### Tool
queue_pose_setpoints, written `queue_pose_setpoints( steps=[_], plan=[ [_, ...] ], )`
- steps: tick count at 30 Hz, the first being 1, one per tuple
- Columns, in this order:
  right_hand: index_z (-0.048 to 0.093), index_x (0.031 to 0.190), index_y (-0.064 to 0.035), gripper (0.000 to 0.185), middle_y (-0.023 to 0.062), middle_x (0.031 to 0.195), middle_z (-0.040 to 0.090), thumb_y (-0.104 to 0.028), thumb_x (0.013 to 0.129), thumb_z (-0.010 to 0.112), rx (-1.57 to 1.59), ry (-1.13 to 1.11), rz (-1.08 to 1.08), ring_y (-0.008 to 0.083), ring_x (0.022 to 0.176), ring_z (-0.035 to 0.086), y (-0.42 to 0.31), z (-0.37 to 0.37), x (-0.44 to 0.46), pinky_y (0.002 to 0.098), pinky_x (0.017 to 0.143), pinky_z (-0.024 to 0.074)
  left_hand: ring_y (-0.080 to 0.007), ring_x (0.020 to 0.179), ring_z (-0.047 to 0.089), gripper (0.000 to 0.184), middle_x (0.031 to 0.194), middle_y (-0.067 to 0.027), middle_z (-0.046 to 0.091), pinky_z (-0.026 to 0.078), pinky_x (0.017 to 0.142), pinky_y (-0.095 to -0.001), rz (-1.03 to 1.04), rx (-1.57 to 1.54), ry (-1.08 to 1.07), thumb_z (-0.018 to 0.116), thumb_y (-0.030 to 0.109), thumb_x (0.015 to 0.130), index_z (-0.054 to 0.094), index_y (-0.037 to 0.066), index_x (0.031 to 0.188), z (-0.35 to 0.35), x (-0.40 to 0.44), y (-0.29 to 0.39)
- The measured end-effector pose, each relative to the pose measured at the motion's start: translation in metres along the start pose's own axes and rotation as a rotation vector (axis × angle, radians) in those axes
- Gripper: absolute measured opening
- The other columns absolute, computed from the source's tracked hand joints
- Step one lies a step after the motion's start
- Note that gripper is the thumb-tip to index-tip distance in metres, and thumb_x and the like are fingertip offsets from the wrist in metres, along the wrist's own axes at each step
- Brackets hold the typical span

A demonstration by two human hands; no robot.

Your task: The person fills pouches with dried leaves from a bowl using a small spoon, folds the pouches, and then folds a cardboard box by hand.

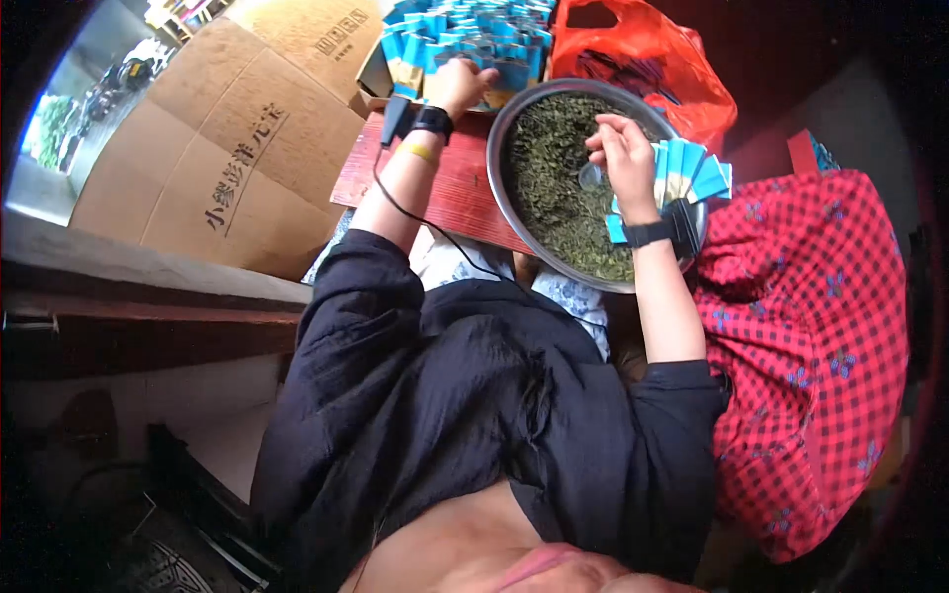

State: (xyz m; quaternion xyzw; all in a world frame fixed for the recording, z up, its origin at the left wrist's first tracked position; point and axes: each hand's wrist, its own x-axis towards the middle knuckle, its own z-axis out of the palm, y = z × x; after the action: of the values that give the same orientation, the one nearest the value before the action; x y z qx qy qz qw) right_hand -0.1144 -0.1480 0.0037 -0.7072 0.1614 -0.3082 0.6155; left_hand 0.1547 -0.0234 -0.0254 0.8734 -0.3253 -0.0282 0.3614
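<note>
My left hand [460,87] is at the front of a pile of blue packets [474,35], its fingers curled together. Whether a packet is between those fingers cannot be made out. Over a round metal basin [497,188] full of dried green leaves [554,188], my right hand [625,163] has its fingers bent into a pinch. A small clear scoop [590,177] shows just below these fingertips and appears held by them. Several blue and cream packets [692,170] lie fanned over the basin's right side, partly behind my right hand and wrist.
A red plastic bag [652,44] stands behind the basin. Large cardboard [237,148] leans at the left, beside a red wooden table [465,183]. Red checked cloth [811,326] covers something at the right. A cable [415,215] hangs from my left wrist.
</note>
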Motion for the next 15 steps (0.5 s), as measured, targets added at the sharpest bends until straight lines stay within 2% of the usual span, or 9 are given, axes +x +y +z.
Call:
queue_pose_setpoints(
  steps=[2, 4, 6, 7, 8, 10, 11, 12, 15],
  plan=[
    [0.061, 0.108, -0.0039, 0.018, 0.0043, 0.083, 0.066, -0.014, 0.095, 0.054, -0.145, -0.067, 0.014, 0.0081, 0.069, 0.06, 0.017, -0.006, 0.007, 0.0217, 0.061, 0.0492, -0.0244, 0.068, 0.068, 0.041, 0.071, -0.0096, 0.069, 0.053, 0.063, -0.0343, -0.027, -0.141, -0.034, 0.065, 0.045, 0.084, 0.071, 0.005, 0.074, -0.018, -0.016, 0.026],
    [0.061, 0.105, -0.0013, 0.016, 0.0054, 0.086, 0.066, -0.009, 0.093, 0.054, -0.295, -0.102, 0.01, 0.0103, 0.077, 0.063, 0.023, -0.007, 0.006, 0.0236, 0.067, 0.0512, -0.0251, 0.064, 0.067, 0.039, 0.069, -0.0112, 0.068, 0.052, 0.062, -0.0352, 0.002, -0.26, -0.031, 0.065, 0.043, 0.084, 0.07, 0.004, 0.077, -0.015, -0.028, 0.043],
    [0.061, 0.105, -0.0008, 0.017, 0.0063, 0.085, 0.067, -0.009, 0.093, 0.054, -0.427, -0.117, -0.063, 0.0116, 0.079, 0.064, 0.032, -0.008, 0.008, 0.0255, 0.068, 0.0518, -0.0272, 0.065, 0.066, 0.037, 0.071, -0.0147, 0.067, 0.051, 0.063, -0.0371, 0.263, -0.294, 0.032, 0.063, 0.039, 0.085, 0.069, 0.003, 0.08, -0.012, -0.051, 0.072],
    [0.062, 0.104, -0.0018, 0.016, 0.0086, 0.085, 0.068, -0.009, 0.092, 0.054, -0.58, -0.112, -0.142, 0.0142, 0.08, 0.066, 0.03, -0.009, 0.006, 0.0278, 0.069, 0.0518, -0.0213, 0.063, 0.065, 0.032, 0.069, -0.012, 0.066, 0.051, 0.061, -0.0344, 0.369, -0.325, -0.063, 0.063, 0.033, 0.087, 0.069, 0.001, 0.081, -0.004, -0.062, 0.079],
    [0.065, 0.101, -0.0119, 0.018, 0.016, 0.089, 0.068, -0.019, 0.088, 0.054, -0.611, -0.083, -0.115, 0.0328, 0.084, 0.066, 0.028, -0.008, 0.004, 0.0398, 0.074, 0.0522, -0.0155, 0.061, 0.063, 0.028, 0.067, -0.0094, 0.066, 0.051, 0.059, -0.0317, 0.475, -0.355, -0.154, 0.063, 0.026, 0.088, 0.068, 0.0, 0.082, 0.004, -0.072, 0.085],
    [0.065, 0.098, -0.0121, 0.018, 0.0165, 0.091, 0.067, -0.018, 0.086, 0.053, -0.841, -0.152, -0.099, 0.0348, 0.088, 0.064, 0.017, -0.009, -0.004, 0.0431, 0.076, 0.0511, -0.0223, 0.064, 0.064, 0.025, 0.071, -0.0134, 0.067, 0.051, 0.063, -0.0353, 0.646, -0.121, -0.404, 0.063, 0.026, 0.086, 0.069, 0.002, 0.086, 0.013, -0.094, 0.096],
    [0.064, 0.097, -0.012, 0.018, 0.0161, 0.095, 0.067, -0.017, 0.084, 0.052, -0.903, -0.199, -0.015, 0.0347, 0.091, 0.063, 0.014, -0.01, -0.006, 0.0449, 0.079, 0.05, -0.0256, 0.067, 0.065, 0.025, 0.074, -0.0154, 0.067, 0.051, 0.065, -0.0368, 0.64, -0.06, -0.588, 0.062, 0.026, 0.086, 0.069, 0.003, 0.087, 0.014, -0.104, 0.102],
    [0.064, 0.095, -0.0114, 0.018, 0.0148, 0.096, 0.067, -0.016, 0.083, 0.052, -0.974, -0.189, -0.034, 0.0344, 0.091, 0.063, 0.021, -0.013, -0.007, 0.0453, 0.079, 0.0501, -0.0289, 0.07, 0.065, 0.025, 0.077, -0.0175, 0.067, 0.051, 0.068, -0.0382, 0.629, 0.002, -0.773, 0.062, 0.027, 0.085, 0.069, 0.003, 0.088, 0.013, -0.115, 0.109],
    [0.065, 0.094, -0.0111, 0.017, 0.0137, 0.098, 0.066, -0.016, 0.082, 0.053, -1.095, -0.178, -0.025, 0.0347, 0.092, 0.062, 0.018, -0.017, -0.011, 0.046, 0.08, 0.0497, -0.0341, 0.078, 0.066, 0.028, 0.082, -0.0187, 0.068, 0.051, 0.074, -0.0407, 0.631, -0.057, -0.83, 0.063, 0.029, 0.085, 0.069, 0.003, 0.09, 0.031, -0.136, 0.106]
  ],
)
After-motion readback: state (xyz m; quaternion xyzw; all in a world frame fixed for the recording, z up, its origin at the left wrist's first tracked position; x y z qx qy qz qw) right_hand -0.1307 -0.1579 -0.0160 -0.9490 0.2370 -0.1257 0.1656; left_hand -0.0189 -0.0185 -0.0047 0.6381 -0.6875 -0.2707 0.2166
